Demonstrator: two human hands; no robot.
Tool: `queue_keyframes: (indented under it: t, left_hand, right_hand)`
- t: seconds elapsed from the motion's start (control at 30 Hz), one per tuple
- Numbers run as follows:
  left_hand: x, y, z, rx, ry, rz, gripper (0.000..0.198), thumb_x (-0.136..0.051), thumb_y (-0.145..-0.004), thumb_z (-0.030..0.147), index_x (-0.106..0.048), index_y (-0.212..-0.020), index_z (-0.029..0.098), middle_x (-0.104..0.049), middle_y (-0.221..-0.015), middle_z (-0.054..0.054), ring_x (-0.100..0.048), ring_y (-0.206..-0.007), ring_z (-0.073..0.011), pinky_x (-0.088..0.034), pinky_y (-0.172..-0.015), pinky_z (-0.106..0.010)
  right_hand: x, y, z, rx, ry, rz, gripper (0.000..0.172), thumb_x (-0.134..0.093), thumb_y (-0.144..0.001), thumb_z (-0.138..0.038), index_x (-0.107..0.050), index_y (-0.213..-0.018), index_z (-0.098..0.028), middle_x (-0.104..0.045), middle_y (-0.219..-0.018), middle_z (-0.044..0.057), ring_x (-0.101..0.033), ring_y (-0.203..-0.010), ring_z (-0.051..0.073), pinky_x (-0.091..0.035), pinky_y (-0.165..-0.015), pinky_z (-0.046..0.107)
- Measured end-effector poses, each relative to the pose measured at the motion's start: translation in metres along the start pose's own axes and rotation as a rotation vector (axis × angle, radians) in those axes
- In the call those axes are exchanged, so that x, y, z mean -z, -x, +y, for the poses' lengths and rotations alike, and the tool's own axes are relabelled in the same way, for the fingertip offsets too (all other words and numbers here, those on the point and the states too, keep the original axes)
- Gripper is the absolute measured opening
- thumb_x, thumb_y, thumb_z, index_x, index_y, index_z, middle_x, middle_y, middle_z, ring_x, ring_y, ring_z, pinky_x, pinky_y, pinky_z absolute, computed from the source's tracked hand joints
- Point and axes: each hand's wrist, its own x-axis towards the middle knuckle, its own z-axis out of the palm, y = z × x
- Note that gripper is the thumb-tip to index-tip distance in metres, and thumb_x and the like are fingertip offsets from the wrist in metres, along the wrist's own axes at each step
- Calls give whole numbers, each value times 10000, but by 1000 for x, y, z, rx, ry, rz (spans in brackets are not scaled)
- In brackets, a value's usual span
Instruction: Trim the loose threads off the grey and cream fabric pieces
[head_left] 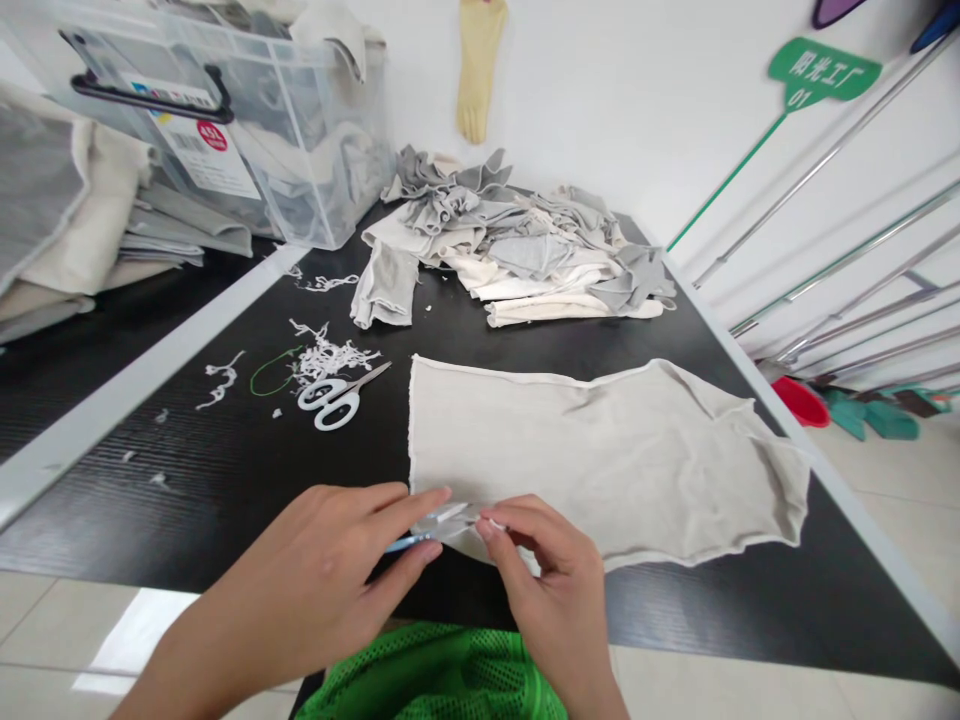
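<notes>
A flat light-grey fabric piece, shaped like a sleeve with a frayed left edge, lies on the black table. Close to its lower left corner, my left hand grips small thread snips with a blue handle, their blades pointing right. My right hand is closed in a pinch at the fabric's near edge, right at the snips' tips. A bit of white shows between its thumb and forefinger, apparently thread or fabric edge; exactly what is too small to tell. White-handled scissors rest left of the fabric.
White thread scraps and a green loop lie beside the scissors. Crumpled grey and cream fabric pieces are heaped at the back. A clear plastic bin and folded fabric stand at left. Poles lean along the right wall.
</notes>
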Motion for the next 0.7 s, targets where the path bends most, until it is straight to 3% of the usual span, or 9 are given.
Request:
queue_keyframes:
  t: [0.23,0.7]
  left_hand:
    - [19,-14,15,-91,-123,-103,305,-445,-997,317,-516,-1291,276,-653,-913,10,-648,-744,-183,-403,-598,-352]
    - [26,-8,14,-142,-149,-41,290,-468,-990,332,-520,-1267,265,-663,-881,10,-639,-677,-175,-382,-553,-349]
  right_hand:
    - [1,1,0,-24,18,12,131,-653,-876,-189,-777,-911,-214,-713,-824,57,-665,-722,153,-551,-606,243]
    - [0,1,8,-62,-29,12,105,-651,-884,-190,-752,-904,-212,-690,-839,45,-643,-719,135,-538,-617,248]
